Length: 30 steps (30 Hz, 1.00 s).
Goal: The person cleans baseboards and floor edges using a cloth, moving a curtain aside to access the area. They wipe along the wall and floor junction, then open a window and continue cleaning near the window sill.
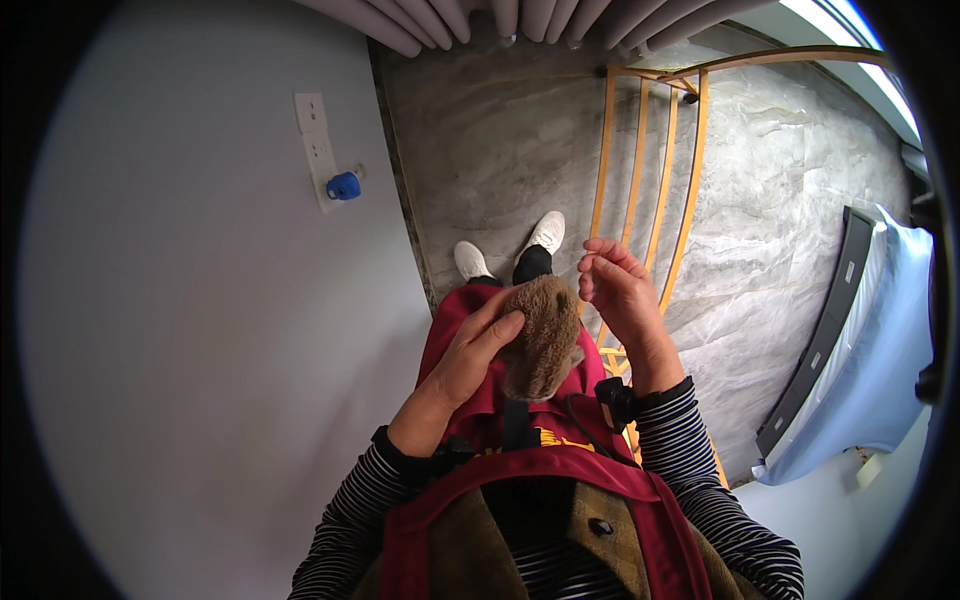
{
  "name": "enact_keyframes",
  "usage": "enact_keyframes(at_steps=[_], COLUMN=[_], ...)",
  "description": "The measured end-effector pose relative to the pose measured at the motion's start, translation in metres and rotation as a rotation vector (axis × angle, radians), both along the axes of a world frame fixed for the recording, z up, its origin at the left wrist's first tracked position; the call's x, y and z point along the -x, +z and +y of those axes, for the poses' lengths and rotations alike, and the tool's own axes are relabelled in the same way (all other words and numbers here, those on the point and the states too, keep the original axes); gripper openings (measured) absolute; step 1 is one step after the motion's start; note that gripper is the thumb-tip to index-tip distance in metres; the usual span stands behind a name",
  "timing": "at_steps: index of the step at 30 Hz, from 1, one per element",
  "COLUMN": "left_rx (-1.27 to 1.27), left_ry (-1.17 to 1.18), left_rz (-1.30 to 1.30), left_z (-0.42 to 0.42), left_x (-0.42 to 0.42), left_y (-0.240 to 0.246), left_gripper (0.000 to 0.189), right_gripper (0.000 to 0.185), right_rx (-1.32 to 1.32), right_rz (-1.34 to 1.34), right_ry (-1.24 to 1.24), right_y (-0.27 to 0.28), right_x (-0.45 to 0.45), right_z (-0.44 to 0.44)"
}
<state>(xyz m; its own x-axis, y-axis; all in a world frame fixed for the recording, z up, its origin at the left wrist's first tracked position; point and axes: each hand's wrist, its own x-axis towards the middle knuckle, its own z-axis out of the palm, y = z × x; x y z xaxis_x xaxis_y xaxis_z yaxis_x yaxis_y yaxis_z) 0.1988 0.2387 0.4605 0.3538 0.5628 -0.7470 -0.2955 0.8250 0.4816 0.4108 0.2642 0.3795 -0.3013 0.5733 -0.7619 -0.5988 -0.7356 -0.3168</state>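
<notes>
My left hand (484,341) holds a brown fluffy fabric item (546,337), perhaps a soft toy or a folded plush cloth, with the thumb on its near face. It is held above the lap of a red apron (457,315). A small paler flap sticks out at its right side. Just right of it, apart from it, my right hand (615,281) is raised with its fingers bent and the thumb close to them. Whether something thin is pinched there cannot be made out. A black device (615,405) sits at my right wrist.
A wooden slatted frame (637,180) stands close on the right. Beyond it is a bed or low platform with a light blue cover (874,360). On the left, a wall (210,300) carries sockets (321,150) and a blue plug-in device (343,186). Curtains (555,19) hang ahead.
</notes>
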Motion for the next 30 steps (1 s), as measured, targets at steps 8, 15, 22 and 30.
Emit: enact_keyframes(at_steps=[8, 15, 22, 30], left_rx=[0.094, 0.090, -0.022, -0.178], left_ry=[0.033, 0.072, -0.006, -0.243], left_rz=[-0.042, 0.038, -0.020, 0.051], left_z=[-0.023, -0.035, -0.030, -0.050], left_x=[0.026, 0.048, 0.041, 0.034], left_y=[0.001, 0.022, 0.045, 0.058], left_gripper=[0.042, 0.044, 0.047, 0.049], right_gripper=[0.019, 0.026, 0.032, 0.027], right_rx=[0.034, -0.045, -0.153, -0.155], right_rz=[-0.074, -0.030, -0.041, -0.045], right_ry=[-0.047, 0.035, 0.065, -0.006], right_y=[0.008, 0.034, 0.072, 0.098], right_x=[0.018, 0.034, 0.031, 0.039], right_z=[-0.026, -0.033, -0.034, -0.093])
